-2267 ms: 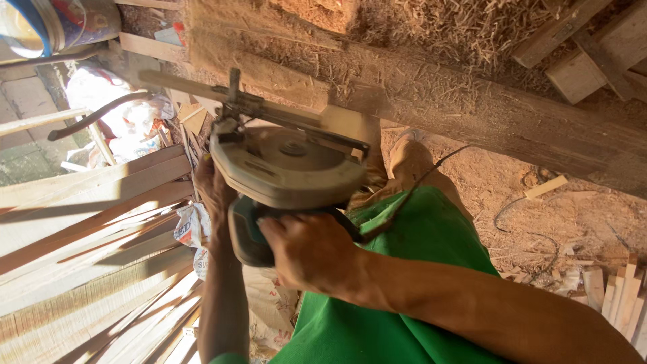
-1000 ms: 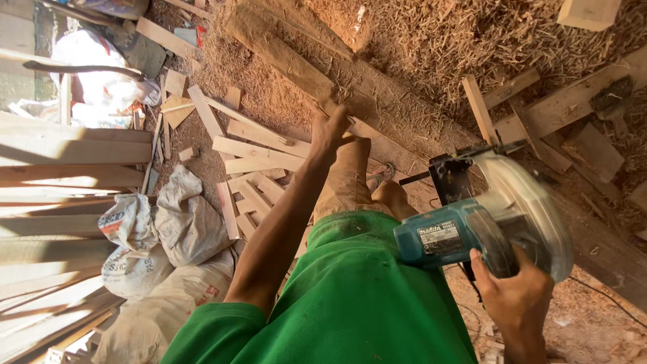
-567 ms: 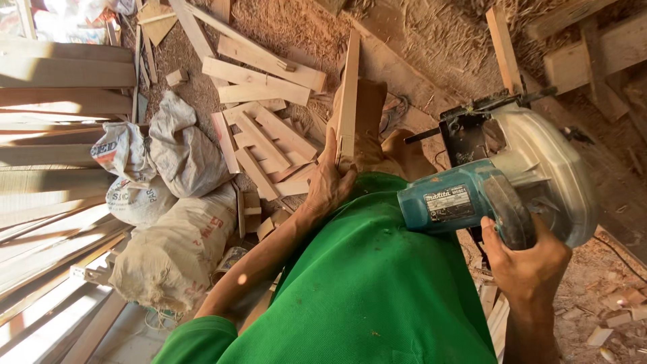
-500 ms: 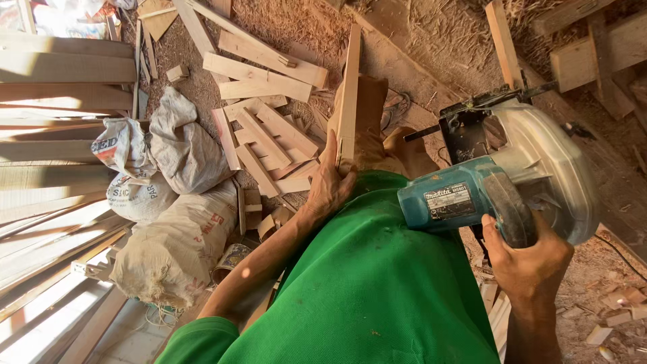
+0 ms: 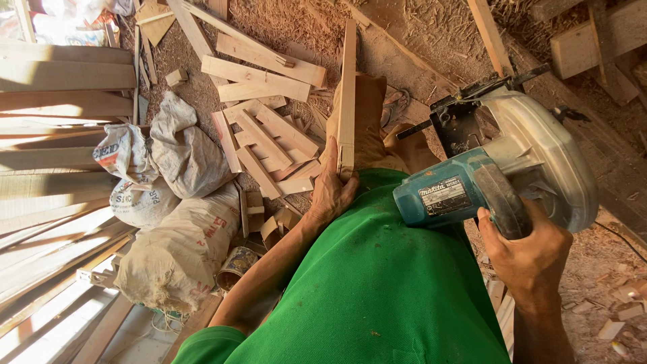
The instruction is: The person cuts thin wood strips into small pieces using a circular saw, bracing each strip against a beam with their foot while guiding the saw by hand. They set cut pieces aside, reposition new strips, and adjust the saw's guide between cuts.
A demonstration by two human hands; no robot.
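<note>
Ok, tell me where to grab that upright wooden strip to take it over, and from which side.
Grip the wooden strip around its bare middle, above the left hand that clamps its lower end. It stands nearly upright with a thin edge toward the camera, so pinching across the two wide faces looks best. Come from the left, since the circular saw in the right hand crowds the other side.

**Single head-worn view, steep downward look**

One camera only, worn on the person's head, pointing almost straight down over the green shirt (image 5: 377, 283). Close range: left hand (image 5: 331, 192) and right hand (image 5: 529, 253) fill the mid-frame. Frame sits rotated, ground running top and left. Sawdust-covered ground (image 5: 283, 27) lies farther off, beyond the torso. No second view to overlap.
</note>
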